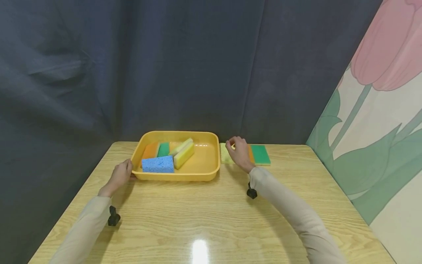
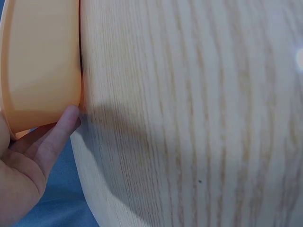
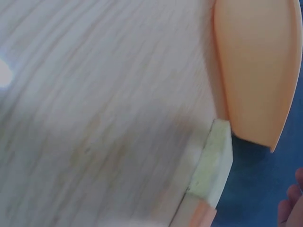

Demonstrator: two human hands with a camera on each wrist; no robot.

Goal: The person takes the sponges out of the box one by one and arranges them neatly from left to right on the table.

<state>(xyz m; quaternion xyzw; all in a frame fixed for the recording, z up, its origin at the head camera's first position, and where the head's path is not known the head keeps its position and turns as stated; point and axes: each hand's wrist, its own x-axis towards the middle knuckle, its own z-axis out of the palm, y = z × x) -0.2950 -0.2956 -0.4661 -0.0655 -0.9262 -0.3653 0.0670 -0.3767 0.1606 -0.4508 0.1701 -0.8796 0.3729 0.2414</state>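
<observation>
My left hand (image 1: 119,175) grips the yellow plastic tray (image 1: 206,156) at its near left corner; the left wrist view has the fingertips against the tray's wall (image 2: 42,71). Inside the tray, on its left half, lie a blue sponge (image 1: 158,165), an orange sponge (image 1: 150,150), a green sponge (image 1: 163,149) and two yellow sponges (image 1: 184,154). Just right of the tray, my right hand (image 1: 240,152) hovers with bent fingers over a row of flat sponges: pale yellow (image 1: 226,156), orange (image 1: 251,154) and green (image 1: 261,155). Nothing shows between its fingers.
The wooden table (image 1: 184,212) reaches from the sponges toward me. A dark curtain (image 1: 197,66) hangs right behind the tray and the sponge row. To the right stands a wall with a tulip pattern (image 1: 369,139).
</observation>
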